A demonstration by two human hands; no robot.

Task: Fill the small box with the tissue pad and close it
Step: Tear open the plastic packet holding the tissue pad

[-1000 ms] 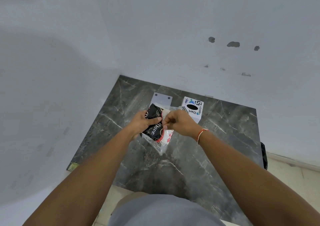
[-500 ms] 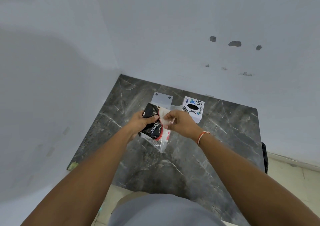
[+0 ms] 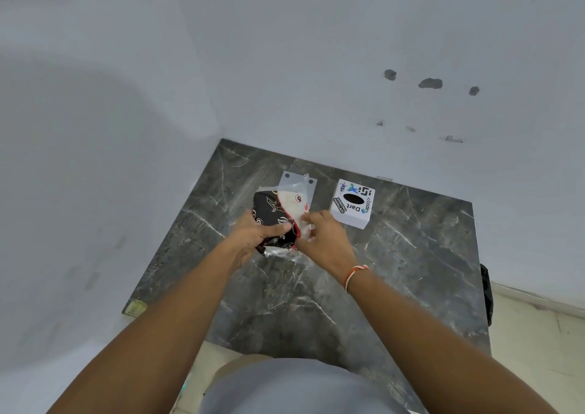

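gripping the tissue pack [image 3: 278,220] in both hands' fingers over a dark marble table [image 3: 411,271].

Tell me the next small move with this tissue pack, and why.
Probably draw the tissue out of the pack with the right hand. The left hand grips the pack, its wrapper looks opened with white showing, and the box sits apart on the table.

Both bare forearms reach forward, converging; the left hand [image 3: 253,234] is curled in a grip, thumb pointing right. The right hand [image 3: 323,236] pinches with its fingertips [image 3: 306,223]; its wrist is slightly bent.
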